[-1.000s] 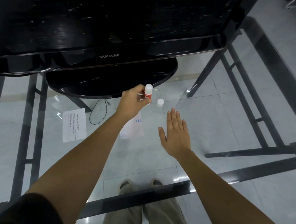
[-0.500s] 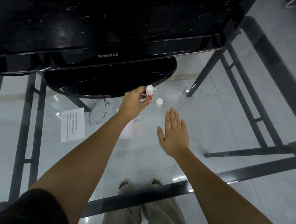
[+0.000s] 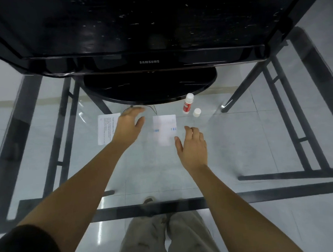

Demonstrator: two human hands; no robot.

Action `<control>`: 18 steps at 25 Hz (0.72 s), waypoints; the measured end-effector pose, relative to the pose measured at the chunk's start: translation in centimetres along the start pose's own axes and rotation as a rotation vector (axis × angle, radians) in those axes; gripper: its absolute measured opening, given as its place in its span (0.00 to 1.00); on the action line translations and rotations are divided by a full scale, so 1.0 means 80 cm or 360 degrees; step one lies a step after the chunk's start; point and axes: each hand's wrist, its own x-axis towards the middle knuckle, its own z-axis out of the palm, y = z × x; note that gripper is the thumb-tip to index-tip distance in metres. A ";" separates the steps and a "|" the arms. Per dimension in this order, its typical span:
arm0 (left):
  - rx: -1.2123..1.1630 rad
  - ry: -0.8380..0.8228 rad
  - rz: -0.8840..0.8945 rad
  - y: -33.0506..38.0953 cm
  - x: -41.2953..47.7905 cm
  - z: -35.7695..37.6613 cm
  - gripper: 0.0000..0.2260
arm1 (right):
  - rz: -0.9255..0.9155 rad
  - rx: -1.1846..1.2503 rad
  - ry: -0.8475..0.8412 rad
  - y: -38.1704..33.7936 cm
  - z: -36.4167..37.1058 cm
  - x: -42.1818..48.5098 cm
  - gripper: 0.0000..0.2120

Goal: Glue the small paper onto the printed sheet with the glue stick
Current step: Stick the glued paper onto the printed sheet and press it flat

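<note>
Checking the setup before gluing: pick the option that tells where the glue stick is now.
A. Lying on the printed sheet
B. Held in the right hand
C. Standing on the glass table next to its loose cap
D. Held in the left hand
C: the glue stick stands on the glass table beside its loose cap, while the left hand and right hand are both empty.

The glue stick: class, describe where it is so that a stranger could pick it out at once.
Start at the black Samsung monitor on the glass table and find its round black base. Just off the base's right front edge stands the small white glue stick with a red label, upright. Its loose white cap beside it is shorter and plain.
</note>
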 end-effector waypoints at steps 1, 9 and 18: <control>0.0029 0.0039 -0.0043 -0.015 -0.010 -0.009 0.13 | 0.0088 0.0079 0.0002 -0.013 0.003 -0.003 0.25; 0.0115 0.0196 -0.0934 -0.075 -0.050 -0.032 0.20 | 0.0538 0.0452 0.0013 -0.057 0.009 0.000 0.26; -0.0161 0.0139 -0.1062 -0.083 -0.037 -0.041 0.21 | 0.0633 0.0628 -0.0065 -0.061 0.012 0.015 0.17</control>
